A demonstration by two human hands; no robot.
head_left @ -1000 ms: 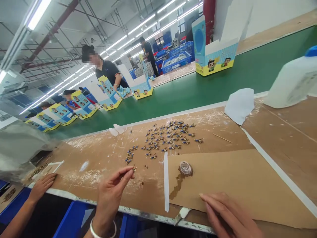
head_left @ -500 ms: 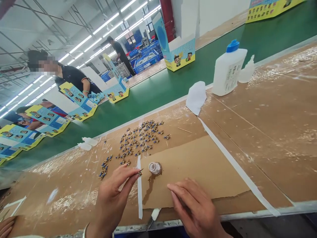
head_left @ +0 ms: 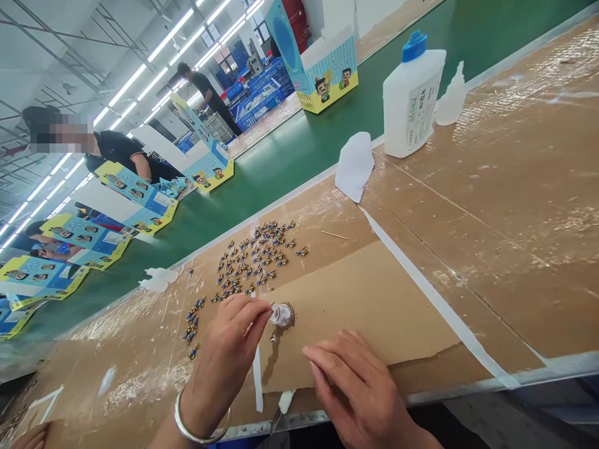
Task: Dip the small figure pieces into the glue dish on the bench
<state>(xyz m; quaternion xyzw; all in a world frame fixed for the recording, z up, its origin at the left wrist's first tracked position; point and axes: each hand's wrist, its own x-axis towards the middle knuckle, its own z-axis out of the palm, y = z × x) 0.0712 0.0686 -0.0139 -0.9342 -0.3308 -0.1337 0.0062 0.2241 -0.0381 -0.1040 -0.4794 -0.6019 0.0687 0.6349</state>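
Note:
My left hand [head_left: 234, 343], with a metal bangle on the wrist, is closed in a pinch at the rim of a small clear jar [head_left: 282, 316]. A tiny dark piece [head_left: 272, 304] shows at its fingertips, mostly hidden. The jar stands on a brown cardboard sheet [head_left: 355, 299]. A tiny metallic part [head_left: 272, 338] lies just in front of it. My right hand [head_left: 355, 380] hovers over or rests on the cardboard's near edge, fingers curled and thumb close to the index finger; I cannot make out anything between them. Several small blue-and-gold figures [head_left: 255, 255] lie beyond my left hand.
A white glue bottle [head_left: 414, 103] with a blue cap and a small dropper bottle [head_left: 452, 100] stand at the back right. A white-handled blade [head_left: 284, 402] lies at the front edge. Display boxes [head_left: 327, 78] line the green belt [head_left: 276, 174]. Co-workers are at left.
My left hand has carried the small dark piece rightward to the jar's rim. My right hand keeps its pose. The camera view has shifted slightly.

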